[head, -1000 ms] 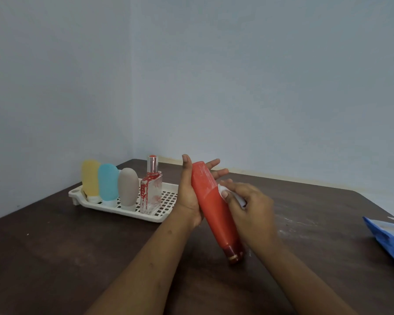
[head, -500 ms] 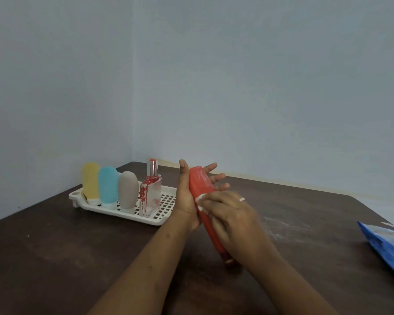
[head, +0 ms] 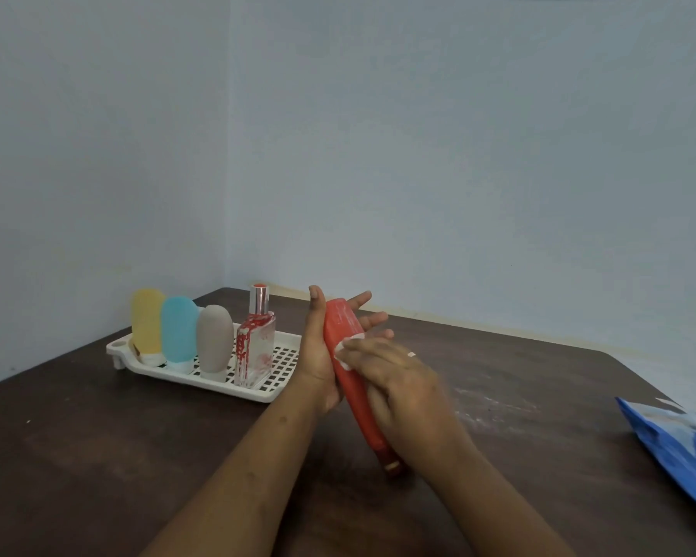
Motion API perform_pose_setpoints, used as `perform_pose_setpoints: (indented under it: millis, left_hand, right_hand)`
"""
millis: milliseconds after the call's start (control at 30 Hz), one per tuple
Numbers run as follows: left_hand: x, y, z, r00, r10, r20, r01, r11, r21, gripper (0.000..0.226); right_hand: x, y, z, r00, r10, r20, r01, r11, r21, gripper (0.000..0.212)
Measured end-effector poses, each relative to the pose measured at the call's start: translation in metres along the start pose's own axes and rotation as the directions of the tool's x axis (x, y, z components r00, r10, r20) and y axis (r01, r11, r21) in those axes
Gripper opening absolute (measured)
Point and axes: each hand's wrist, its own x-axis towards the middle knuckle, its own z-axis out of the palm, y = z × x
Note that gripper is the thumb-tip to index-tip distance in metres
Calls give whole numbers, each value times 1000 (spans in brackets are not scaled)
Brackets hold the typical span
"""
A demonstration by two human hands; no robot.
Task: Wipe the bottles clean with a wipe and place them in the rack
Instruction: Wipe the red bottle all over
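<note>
Left hand (head: 322, 355): fingers straight and spread, palm backing the tall red plastic bottle (head: 352, 400), no wrap round it.
Right hand (head: 402, 389): fingers curved over a white wipe (head: 349, 348), pressing it onto the bottle; thumb hidden.
Bottle: tilted between both palms, cap end down by the right wrist.
Risk: the unclasped bottle could slip under wiping pressure and drop, or knock the rack.
Rack: white perforated plastic rack (head: 288, 357) just left of the left hand. It holds a yellow soft bottle (head: 148, 319), blue soft bottle (head: 179, 329), grey soft bottle (head: 214, 335) and a red-streaked glass perfume bottle (head: 256, 347).
</note>
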Motion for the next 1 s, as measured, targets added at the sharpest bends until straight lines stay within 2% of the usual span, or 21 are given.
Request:
perform_pose_setpoints:
  millis: [100,233,300,367,500,567,700,833,1000]
  left_hand:
    - [-1,0,0,1000,-2,7,2,1000,-10,87]
    - [-1,-2,1,1000,-4,-2,4,1000,0,88]
    - [0,-3,1,1000,-2,-3,2,1000,1,88]
    - [0,-3,0,1000,-1,1,1,1000,4,88]
    - [-1,-2,0,1000,-5,16,5,1000,2,87]
    - [-2,-1,0,1000,-13,26,13,1000,-4,87]
    - [-2,-1,0,999,-12,44,13,1000,-21,87]
    - [-3,0,4,996,-24,84,26,999,-24,87]
    - [-5,0,12,994,-27,108,31,999,-40,83]
  right_hand:
    - [-1,6,-6,1000,-24,15,23,998,51,32]
    - [-1,16,-3,977,196,-85,-182,972,151,25]
    - [1,15,-1,960,261,-105,-240,954,179,24]
    - [2,12,0,966,240,-94,-223,961,164,25]
    - [0,12,-4,997,65,-51,-59,992,112,31]
    - [-3,17,-6,997,48,-56,-41,992,119,29]
    - [-3,21,-8,967,237,-91,-217,958,189,20]
    - [3,16,-5,894,441,-83,-394,860,324,22]
    - [8,15,-3,842,534,-75,-453,777,438,25]
